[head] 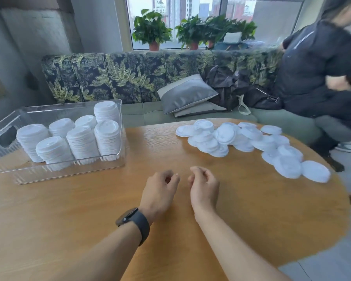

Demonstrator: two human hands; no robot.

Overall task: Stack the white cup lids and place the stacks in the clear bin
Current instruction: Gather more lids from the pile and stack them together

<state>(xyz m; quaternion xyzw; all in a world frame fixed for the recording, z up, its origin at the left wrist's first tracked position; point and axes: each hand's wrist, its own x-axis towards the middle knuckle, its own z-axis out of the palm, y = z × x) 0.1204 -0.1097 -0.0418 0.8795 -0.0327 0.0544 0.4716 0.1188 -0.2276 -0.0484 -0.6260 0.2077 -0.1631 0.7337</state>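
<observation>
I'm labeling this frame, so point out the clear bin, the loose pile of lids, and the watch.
clear bin [121, 138], head view, on its right wall.
loose pile of lids [225, 136], head view, on a lid mid-pile.
watch [127, 217], head view, on its dark face, left wrist.

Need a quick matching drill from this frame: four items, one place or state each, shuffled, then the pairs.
Items:
1. stacked lids
2. loose lids
3. hands (left hand, right hand)
4. grey cushions

Places/states:
A. scattered on the table's right side
B. on the sofa
C. standing upright in the clear bin
D. holding nothing, fingers loosely curled, over the table's middle

Pairs: 1-C, 2-A, 3-D, 4-B
</observation>
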